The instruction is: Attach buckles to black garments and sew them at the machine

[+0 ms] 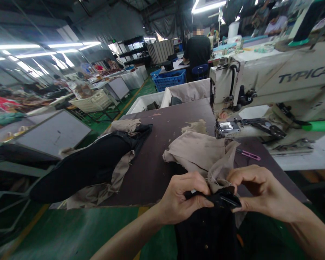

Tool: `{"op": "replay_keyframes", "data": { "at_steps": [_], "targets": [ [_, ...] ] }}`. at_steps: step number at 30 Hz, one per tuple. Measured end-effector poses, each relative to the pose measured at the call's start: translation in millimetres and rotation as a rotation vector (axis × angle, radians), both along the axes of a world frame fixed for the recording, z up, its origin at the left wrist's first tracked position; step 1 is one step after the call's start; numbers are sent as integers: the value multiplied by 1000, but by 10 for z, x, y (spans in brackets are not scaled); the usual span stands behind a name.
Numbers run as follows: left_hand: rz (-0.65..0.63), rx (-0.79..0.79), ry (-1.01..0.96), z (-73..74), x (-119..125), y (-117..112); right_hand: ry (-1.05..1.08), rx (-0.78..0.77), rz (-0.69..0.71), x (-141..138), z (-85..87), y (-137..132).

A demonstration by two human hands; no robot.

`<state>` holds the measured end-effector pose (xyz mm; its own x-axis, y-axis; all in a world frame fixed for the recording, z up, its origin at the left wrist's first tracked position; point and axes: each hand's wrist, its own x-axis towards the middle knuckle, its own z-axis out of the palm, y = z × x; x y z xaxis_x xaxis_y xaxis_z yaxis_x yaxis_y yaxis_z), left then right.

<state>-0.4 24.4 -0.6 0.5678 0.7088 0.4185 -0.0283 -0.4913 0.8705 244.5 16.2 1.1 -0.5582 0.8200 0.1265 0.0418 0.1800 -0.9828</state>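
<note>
Left hand: the left hand (184, 198) curls around the top edge of a black garment (208, 231), just past the near edge of the table (154, 173).
Right hand: the right hand (260, 191) pinches the same black edge from the other side, close to the left hand.
Grip: fingers and thumb of each hand are together, clamped on the black cloth; the two hands are almost touching.
Garment: it hangs below the near edge, with its top held up in front of the table.
Beige cloth: a crumpled beige cloth (197, 150) joins the black edge and spreads over the table.
Table, right side: pink-handled snips (248, 155) lie near the right edge, beside a sewing machine (241, 86).
Table, left side: a second black garment (83, 166) with beige cloth lies along the left edge.
Beyond: a co-worker in a black shirt (197, 52) stands near a blue crate (169, 79).
</note>
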Motion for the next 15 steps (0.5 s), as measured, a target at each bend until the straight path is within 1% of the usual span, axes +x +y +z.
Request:
{"op": "replay_keyframes", "data": {
  "at_steps": [4, 7, 10, 13, 15],
  "targets": [
    [105, 8, 87, 100, -7, -7, 23, 151, -134, -45, 44, -57],
    [107, -26, 99, 143, -8, -10, 21, 266, -215, -100, 80, -114],
    [125, -45, 46, 144, 11, -38, -36, 373, -308, -148, 95, -194],
    [211, 50, 28, 149, 40, -88, -73, 464, -397, -175, 88, -262],
    [251, 104, 31, 159, 49, -112, -54, 430, -407, -176, 78, -274]
  ]
}}
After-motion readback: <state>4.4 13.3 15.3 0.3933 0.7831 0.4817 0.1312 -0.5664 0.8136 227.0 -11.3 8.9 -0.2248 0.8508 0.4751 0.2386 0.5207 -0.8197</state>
